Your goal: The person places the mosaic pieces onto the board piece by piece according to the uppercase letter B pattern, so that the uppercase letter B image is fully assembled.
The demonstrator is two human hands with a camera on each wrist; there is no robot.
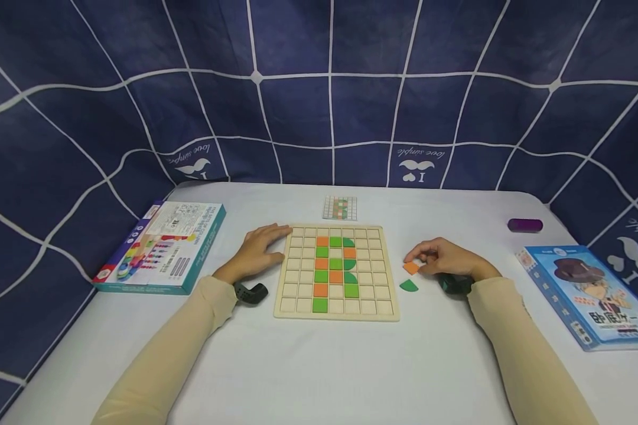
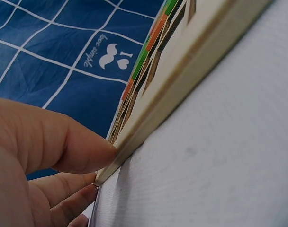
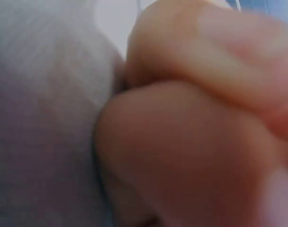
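Observation:
A wooden grid board [image 1: 284, 307] lies flat on the table, with orange and green squares and green quarter-circles set in its middle columns. My left hand [image 1: 255, 251] rests at its upper left side; in the left wrist view the thumb [image 2: 82, 146] touches the board's edge [image 2: 177, 85]. To the right of the board, my right hand [image 1: 443, 260] pinches an orange square tile [image 1: 411, 268] at its fingertips. Just below that tile, a green quarter-circle tile [image 1: 409, 285] lies on the table. The right wrist view shows only blurred, curled fingers [image 3: 177, 142]; the tile is hidden there.
Behind the board lies a small pattern card [image 1: 340, 208]. A teal-edged game box [image 1: 162, 248] is at the left, a blue game box [image 1: 590, 295] at the right. Near the back right lies a purple cylinder [image 1: 525, 225]. A dark blue curtain [image 1: 298, 106] hangs behind the table.

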